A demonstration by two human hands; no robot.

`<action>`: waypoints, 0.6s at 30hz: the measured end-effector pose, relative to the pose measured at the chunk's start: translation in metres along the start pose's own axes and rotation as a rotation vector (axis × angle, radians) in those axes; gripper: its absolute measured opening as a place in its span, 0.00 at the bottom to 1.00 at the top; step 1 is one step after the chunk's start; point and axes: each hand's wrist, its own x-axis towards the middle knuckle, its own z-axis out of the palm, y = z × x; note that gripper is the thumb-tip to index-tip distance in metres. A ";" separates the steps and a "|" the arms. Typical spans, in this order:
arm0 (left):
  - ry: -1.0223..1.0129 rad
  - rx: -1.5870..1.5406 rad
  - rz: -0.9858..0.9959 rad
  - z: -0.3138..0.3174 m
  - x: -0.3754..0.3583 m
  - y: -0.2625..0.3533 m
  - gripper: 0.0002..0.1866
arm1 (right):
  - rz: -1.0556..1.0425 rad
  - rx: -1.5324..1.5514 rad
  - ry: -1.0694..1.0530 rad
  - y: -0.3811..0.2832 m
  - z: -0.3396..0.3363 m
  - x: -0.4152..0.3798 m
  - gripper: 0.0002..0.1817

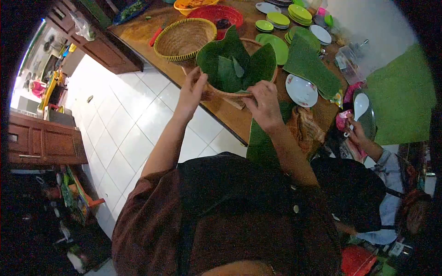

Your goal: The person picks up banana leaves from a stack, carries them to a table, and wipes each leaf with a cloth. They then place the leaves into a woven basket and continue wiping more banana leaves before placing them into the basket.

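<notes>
A round woven basket (239,94) is lined with dark green banana leaves (221,76) that stand up past its rim. My left hand (193,88) grips the left side of the basket, with the thumb at the leaf edge. On the near right side, my right hand (264,99) is closed over the rim, its fingers against the leaf. The basket's underside is hidden. Behind it stands another woven basket (184,39) with a yellow-and-black rim. A white floral plate (301,90) lies to the right of my right hand.
On the wooden table (133,34) are a red basin (225,16), stacked green plates (300,14), a cut banana leaf (313,66) and a crumpled cloth (305,126). At right, a co-worker's hand (359,133) is near a white spoon (361,105). Tiled floor (124,119) lies left.
</notes>
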 end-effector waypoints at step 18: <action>-0.624 0.966 0.611 0.076 -0.054 -0.094 0.25 | 0.310 -0.800 0.365 -0.033 -0.213 -0.108 0.16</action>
